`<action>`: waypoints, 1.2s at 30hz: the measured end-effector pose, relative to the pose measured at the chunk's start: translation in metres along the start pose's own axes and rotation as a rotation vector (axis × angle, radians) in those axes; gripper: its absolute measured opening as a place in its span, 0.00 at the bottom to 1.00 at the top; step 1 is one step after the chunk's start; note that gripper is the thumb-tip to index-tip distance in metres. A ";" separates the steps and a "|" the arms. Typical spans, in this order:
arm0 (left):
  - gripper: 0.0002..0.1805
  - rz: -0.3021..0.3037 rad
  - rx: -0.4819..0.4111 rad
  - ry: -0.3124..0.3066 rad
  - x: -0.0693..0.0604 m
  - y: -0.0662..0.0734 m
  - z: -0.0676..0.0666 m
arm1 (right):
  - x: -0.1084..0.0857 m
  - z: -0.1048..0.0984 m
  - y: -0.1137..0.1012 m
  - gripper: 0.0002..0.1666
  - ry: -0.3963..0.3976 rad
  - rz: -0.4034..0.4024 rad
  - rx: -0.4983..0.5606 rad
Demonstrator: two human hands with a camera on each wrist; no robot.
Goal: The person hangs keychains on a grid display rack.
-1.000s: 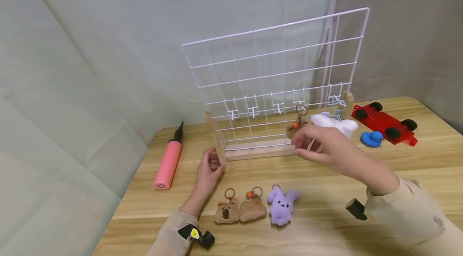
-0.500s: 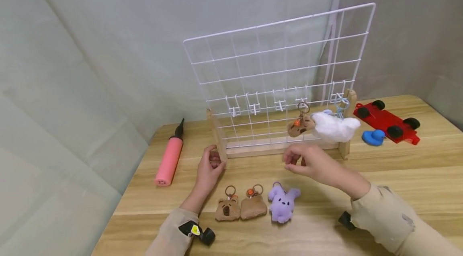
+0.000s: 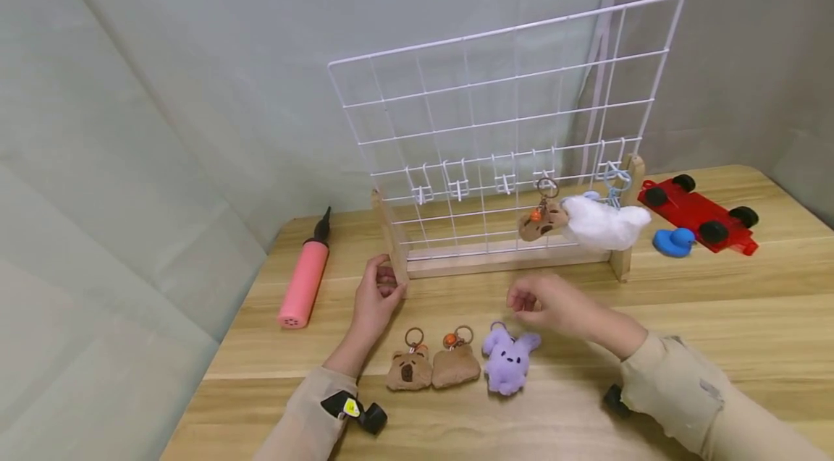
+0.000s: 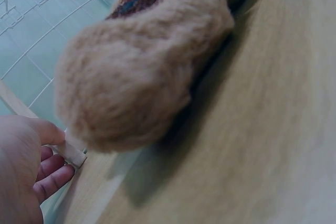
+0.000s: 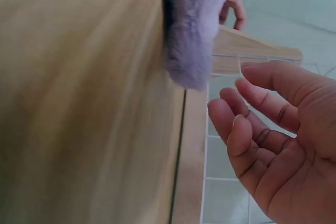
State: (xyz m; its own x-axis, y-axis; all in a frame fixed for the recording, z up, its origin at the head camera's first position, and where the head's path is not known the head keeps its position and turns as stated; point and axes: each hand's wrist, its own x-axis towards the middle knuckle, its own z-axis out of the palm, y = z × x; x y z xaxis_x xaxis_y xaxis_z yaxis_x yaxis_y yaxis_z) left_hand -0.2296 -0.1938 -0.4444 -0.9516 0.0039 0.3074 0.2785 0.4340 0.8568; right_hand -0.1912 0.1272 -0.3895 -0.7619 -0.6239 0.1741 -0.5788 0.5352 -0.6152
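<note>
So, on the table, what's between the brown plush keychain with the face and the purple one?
Another brown plush keychain, no face showing, then a strip of bare table before the purple plush keychain. The head view shows it.

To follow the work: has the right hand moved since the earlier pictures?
Yes: judged against the rack, the right hand has moved away from the hanging white plush, toward the purple plush.

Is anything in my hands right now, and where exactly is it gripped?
The left hand grips the wire rack by the lower end of its left wooden support. The right hand holds nothing.
</note>
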 end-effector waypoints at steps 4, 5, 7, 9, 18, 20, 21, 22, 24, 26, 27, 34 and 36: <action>0.30 -0.002 0.000 0.000 0.000 0.000 0.000 | 0.001 0.005 0.001 0.07 -0.028 0.001 0.005; 0.30 0.003 0.002 0.001 0.000 0.001 -0.001 | 0.001 0.006 0.002 0.07 -0.039 -0.001 0.006; 0.30 0.009 0.004 0.002 0.000 0.002 -0.001 | 0.003 0.007 0.002 0.06 -0.059 0.002 -0.006; 0.30 0.015 0.007 0.006 0.000 0.002 -0.001 | 0.004 0.009 0.001 0.06 -0.082 0.012 -0.018; 0.30 0.014 -0.001 0.006 0.001 0.002 0.000 | 0.009 0.013 -0.006 0.08 -0.165 0.079 -0.042; 0.30 0.016 -0.002 0.007 0.001 0.002 0.001 | 0.010 0.014 -0.007 0.09 -0.167 0.070 -0.060; 0.30 0.016 -0.002 0.007 0.001 0.002 0.001 | 0.010 0.014 -0.007 0.09 -0.166 0.062 -0.072; 0.30 0.016 -0.003 0.008 0.001 0.002 0.001 | 0.010 0.015 -0.007 0.10 -0.166 0.063 -0.076; 0.30 0.015 -0.003 0.008 0.001 0.001 0.001 | 0.010 0.016 -0.007 0.10 -0.164 0.060 -0.085; 0.30 0.012 -0.004 0.011 0.001 0.001 0.001 | 0.010 0.017 -0.007 0.10 -0.158 0.059 -0.098; 0.30 0.010 -0.003 0.011 0.001 0.001 0.001 | 0.010 0.018 -0.006 0.10 -0.156 0.059 -0.100; 0.31 0.004 -0.010 0.003 -0.001 0.001 0.001 | 0.009 0.019 -0.005 0.09 -0.138 0.071 -0.144; 0.31 0.002 -0.004 0.001 -0.001 0.001 0.001 | 0.009 0.019 -0.004 0.09 -0.132 0.087 -0.151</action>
State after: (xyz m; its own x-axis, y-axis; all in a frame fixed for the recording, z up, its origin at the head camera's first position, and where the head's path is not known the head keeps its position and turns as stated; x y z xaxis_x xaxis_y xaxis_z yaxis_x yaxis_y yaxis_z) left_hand -0.2286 -0.1927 -0.4440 -0.9508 0.0040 0.3098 0.2813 0.4303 0.8577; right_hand -0.1901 0.1083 -0.4000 -0.7722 -0.6351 0.0173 -0.5569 0.6635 -0.4996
